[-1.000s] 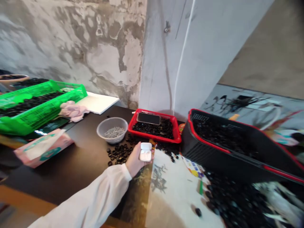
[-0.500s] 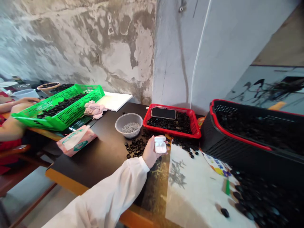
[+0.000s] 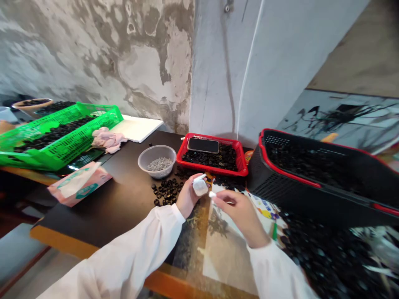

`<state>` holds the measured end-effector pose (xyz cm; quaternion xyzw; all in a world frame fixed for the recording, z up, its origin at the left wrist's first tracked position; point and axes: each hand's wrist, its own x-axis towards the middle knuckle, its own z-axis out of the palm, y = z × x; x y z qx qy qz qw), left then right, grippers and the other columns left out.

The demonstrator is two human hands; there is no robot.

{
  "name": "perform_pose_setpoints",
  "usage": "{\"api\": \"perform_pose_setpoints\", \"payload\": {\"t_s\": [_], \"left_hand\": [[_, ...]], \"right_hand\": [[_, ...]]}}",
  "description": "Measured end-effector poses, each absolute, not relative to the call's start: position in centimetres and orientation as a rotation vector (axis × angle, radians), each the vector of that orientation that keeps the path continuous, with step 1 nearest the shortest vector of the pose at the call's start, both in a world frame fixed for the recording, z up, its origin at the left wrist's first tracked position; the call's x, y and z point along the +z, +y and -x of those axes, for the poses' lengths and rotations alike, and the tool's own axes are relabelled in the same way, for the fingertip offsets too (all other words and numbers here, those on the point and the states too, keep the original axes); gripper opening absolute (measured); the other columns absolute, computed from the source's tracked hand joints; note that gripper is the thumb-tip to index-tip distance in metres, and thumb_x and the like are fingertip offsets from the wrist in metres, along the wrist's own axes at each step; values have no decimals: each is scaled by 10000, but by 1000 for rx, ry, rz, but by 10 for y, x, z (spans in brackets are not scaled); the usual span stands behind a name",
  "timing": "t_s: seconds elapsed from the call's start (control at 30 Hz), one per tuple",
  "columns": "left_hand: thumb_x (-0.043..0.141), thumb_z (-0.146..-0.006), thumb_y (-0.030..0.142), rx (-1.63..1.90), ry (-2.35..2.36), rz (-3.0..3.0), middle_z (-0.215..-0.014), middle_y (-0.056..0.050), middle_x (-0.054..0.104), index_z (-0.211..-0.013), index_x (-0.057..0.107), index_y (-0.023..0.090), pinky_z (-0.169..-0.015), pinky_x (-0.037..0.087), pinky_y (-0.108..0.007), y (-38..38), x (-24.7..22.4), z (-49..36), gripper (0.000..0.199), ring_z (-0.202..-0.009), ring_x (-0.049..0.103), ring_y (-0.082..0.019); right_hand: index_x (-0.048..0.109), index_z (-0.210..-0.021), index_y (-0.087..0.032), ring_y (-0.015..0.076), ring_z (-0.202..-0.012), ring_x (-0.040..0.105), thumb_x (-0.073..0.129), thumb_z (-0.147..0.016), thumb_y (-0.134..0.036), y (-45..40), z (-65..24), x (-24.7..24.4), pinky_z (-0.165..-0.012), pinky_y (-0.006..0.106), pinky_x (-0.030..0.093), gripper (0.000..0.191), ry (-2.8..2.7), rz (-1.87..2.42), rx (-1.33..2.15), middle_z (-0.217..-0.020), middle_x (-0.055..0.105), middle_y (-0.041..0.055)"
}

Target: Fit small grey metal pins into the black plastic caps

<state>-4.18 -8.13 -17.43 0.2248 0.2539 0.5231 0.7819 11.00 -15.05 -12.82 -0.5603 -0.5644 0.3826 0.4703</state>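
My left hand (image 3: 187, 197) is closed around a small white earbud case (image 3: 200, 187) with its lid up, held over the table. Just to its right, my right hand (image 3: 240, 209) pinches a white earbud (image 3: 212, 194) between thumb and finger, apart from the case. Beneath and behind my left hand, loose black round pieces (image 3: 168, 190) lie on the dark tabletop. Under my right hand is a pale sheet (image 3: 230, 259) with a leafy print.
A clear bowl (image 3: 144, 167) of small grey pieces stands beside a red basket (image 3: 215, 169) with a phone (image 3: 203, 145) on top. At right are a black basket (image 3: 280, 182) and heaped black pieces (image 3: 330, 253). Leftward are a tissue box (image 3: 82, 186), a pink cloth (image 3: 109, 139) and a green crate (image 3: 67, 151).
My right hand has come into view from the right and now holds an earbud. My left hand has tilted the case. The view has shifted slightly right.
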Motion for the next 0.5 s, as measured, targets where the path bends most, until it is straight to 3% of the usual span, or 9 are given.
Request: {"api": "perform_pose_setpoints", "payload": {"t_s": [0.07,0.5], "left_hand": [[638,-853,405,1129,541,-524,-1071,-87,710,-1138,646,159,-763,515,-300,-86,-173,41,376,-876,671,-206],[731,-796,473,1033,540,-674,-1082,-71,704,-1112,650,180,-846,519,-310,-96,-180,37,439,-939,658,-211]], "right_hand": [[751,-819,-184,234,-751,691,749,-799,-390,-142,-111,-135,-750,377,556,206,-1413,1442,913,-808,754,62],[721,-888,-246,195,-783,674,695,-825,-285,-136,-94,-140,-749,305,484,79,-1644,1681,546,-891,751,18]]}}
